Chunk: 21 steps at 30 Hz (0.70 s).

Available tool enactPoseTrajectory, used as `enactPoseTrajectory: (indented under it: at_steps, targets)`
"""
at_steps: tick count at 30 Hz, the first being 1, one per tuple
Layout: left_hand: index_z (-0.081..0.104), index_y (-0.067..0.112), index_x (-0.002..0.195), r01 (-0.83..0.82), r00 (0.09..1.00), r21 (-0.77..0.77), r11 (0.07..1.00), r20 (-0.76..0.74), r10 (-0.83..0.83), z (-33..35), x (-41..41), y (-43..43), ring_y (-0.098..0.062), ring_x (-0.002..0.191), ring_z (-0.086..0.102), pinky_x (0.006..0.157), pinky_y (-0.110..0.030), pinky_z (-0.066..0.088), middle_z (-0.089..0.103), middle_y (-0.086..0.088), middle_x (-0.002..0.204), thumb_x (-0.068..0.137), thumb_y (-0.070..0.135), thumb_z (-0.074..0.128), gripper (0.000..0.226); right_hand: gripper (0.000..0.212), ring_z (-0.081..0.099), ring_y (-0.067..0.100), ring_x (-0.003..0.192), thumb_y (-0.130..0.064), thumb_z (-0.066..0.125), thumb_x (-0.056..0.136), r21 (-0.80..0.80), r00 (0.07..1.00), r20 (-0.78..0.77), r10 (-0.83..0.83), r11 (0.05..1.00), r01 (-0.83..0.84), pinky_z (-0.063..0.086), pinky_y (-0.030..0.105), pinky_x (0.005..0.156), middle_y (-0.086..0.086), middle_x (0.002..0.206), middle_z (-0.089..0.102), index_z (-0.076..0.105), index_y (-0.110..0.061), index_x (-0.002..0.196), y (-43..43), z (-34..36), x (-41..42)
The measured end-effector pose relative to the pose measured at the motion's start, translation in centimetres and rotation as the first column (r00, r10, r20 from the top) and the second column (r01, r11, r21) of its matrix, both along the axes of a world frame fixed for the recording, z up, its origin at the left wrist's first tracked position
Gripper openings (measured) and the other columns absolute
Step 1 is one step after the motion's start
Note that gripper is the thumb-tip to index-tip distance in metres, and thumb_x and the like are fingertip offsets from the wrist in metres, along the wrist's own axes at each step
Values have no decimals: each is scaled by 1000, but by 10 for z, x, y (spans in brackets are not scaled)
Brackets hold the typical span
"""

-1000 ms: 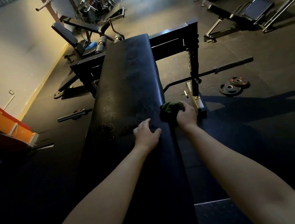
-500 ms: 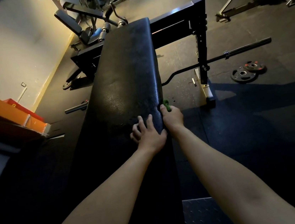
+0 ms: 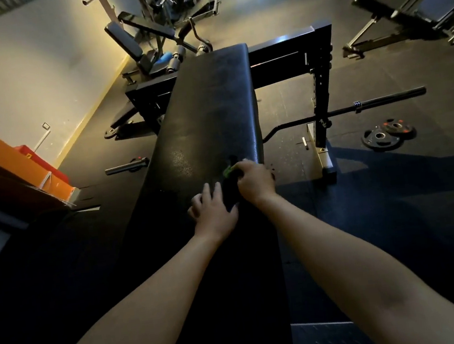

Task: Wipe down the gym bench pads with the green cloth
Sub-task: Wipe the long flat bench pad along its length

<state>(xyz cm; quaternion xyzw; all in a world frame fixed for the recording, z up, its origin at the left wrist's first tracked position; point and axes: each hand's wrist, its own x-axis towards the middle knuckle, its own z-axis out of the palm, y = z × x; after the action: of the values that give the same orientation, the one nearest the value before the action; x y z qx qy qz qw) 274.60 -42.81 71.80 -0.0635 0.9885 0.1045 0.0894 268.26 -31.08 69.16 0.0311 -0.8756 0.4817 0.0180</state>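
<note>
Head view, pad: the long black bench pad [image 3: 207, 111] has pebbled vinyl with a dull sheen and rounded edges, and it runs straight away from the person.
Cloth: the green cloth [image 3: 228, 170] sits on the pad near its right edge, bunched small and crumpled, with only a bright fold showing.
Right hand: the right hand [image 3: 255, 181] is on top of it, fingers curled round the bundle, gripping.
Left hand: the left hand [image 3: 213, 212] lies flat on the pad just beside, fingers straight, holding nothing.
Key relation: the pad's far length lies ahead of the right hand's fingers, along the long axis. The right hand has the cloth, so a forward stroke looks likely.
Floor: a barbell [image 3: 355, 107] and weight plates [image 3: 387, 135] lie to the right, well apart.
</note>
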Motion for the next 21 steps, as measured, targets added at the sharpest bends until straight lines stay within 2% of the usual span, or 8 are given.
enactPoseTrajectory:
  at_steps: [3,4,7,11,14,17,19,21]
  targets:
    - [10,19,159,-111,988,42,993,112,105,0,-11,-14,-31,150,2,121,-54,9,-5,-4,168,97,25,53,76,34,56,20,123,-11,56,94,177,960,-65,272,950,-257,47,45,103,0,129,64,70,-27,120,-32,-1,5]
    - [6,18,159,-111,986,50,993,131,104,-3,-12,-18,-30,150,0,121,-54,6,-8,-2,168,97,29,54,79,37,51,19,130,-9,55,94,212,946,-66,316,931,-296,43,46,108,-1,135,61,68,-27,124,-32,-1,3]
    - [-1,16,160,-64,991,55,996,121,57,-12,-12,-25,-31,150,-3,120,-54,5,-10,0,167,93,62,51,96,47,34,20,141,-12,55,95,395,926,-54,373,860,-324,33,48,116,-6,148,49,58,-34,136,-8,-1,-15]
    - [-7,17,160,-68,992,57,996,106,62,-18,-12,-26,-32,150,-6,119,-54,2,-14,0,167,85,81,42,109,38,35,30,128,-31,52,99,473,973,-19,232,859,-196,40,50,107,4,137,41,56,-34,136,15,-2,-35]
    - [-7,17,160,-65,994,79,995,95,58,-20,-10,-27,-31,150,-7,119,-54,0,-15,0,166,83,84,41,113,36,33,37,127,-24,45,99,450,999,9,32,892,-33,37,51,105,10,139,39,58,-31,132,15,0,-47]
    - [-8,16,160,-66,995,95,993,78,59,-23,-10,-28,-31,150,-8,118,-55,-2,-15,-1,166,83,84,41,114,43,30,40,130,-14,42,97,454,986,36,-164,882,130,33,50,106,17,138,42,56,-28,135,10,1,-48]
    - [-8,15,159,-65,995,103,993,75,58,-24,-12,-29,-31,150,-8,119,-55,-2,-15,-1,166,83,83,42,114,42,30,42,130,-12,42,95,469,979,55,-197,871,149,34,49,105,17,134,46,56,-23,134,-1,3,-43]
    - [-9,15,159,-69,995,122,990,84,59,-25,-14,-30,-30,150,-8,119,-54,-2,-16,-1,166,84,80,46,113,37,37,38,123,-15,44,95,493,994,23,-103,867,79,39,47,99,15,129,48,59,-20,129,-19,8,-33]
